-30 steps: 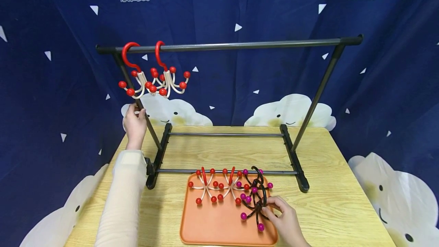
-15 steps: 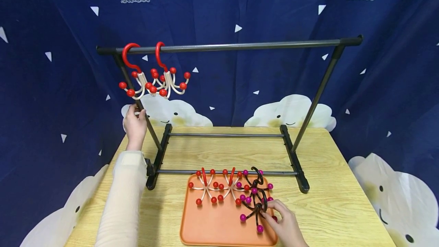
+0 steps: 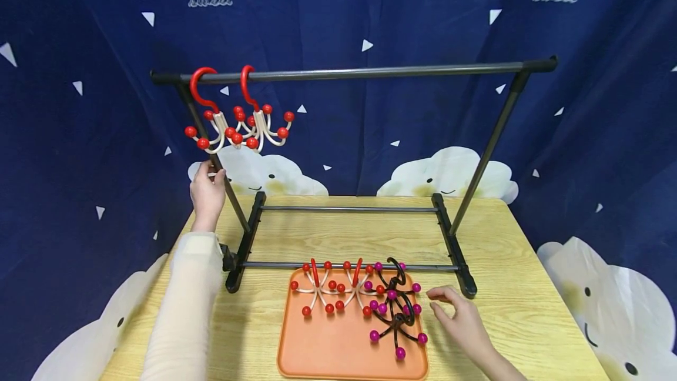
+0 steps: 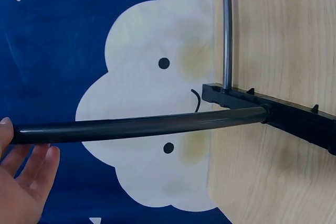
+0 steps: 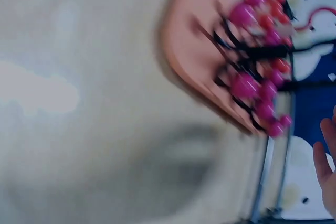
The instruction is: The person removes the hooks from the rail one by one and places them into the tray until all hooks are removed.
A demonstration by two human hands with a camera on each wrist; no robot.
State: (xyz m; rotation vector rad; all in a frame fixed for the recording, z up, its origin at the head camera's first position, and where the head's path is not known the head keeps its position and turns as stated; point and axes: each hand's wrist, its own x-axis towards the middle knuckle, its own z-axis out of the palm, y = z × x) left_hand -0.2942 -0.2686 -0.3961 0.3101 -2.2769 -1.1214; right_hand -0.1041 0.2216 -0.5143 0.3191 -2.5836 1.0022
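My left hand (image 3: 208, 199) grips the left post (image 3: 231, 196) of a black garment rack; in the left wrist view the thumb lies on one side of the tube and the fingers on the other. Just right of the orange tray (image 3: 330, 354), my right hand (image 3: 461, 319) holds nothing, its fingers apart from the things there. On the tray's right side two black octopus hangers with magenta balls lie overlapping, a front hanger (image 3: 397, 323) and a back hanger (image 3: 392, 282). Beside them lie two white hangers with red hooks and balls, a left hanger (image 3: 317, 288) and a right hanger (image 3: 357, 288).
Two more red-and-white hangers, an outer one (image 3: 218, 119) and an inner one (image 3: 258, 119), hang from the left end of the top rail (image 3: 381, 72). The rack's base bar (image 3: 296, 264) runs behind the tray on the wooden table (image 3: 508, 287). A blue curtain (image 3: 338, 22) stands behind.
My right hand has let go of the front black hanger and moved right, off the tray. That hanger has settled slightly lower on the tray. The left hand stays on the post.
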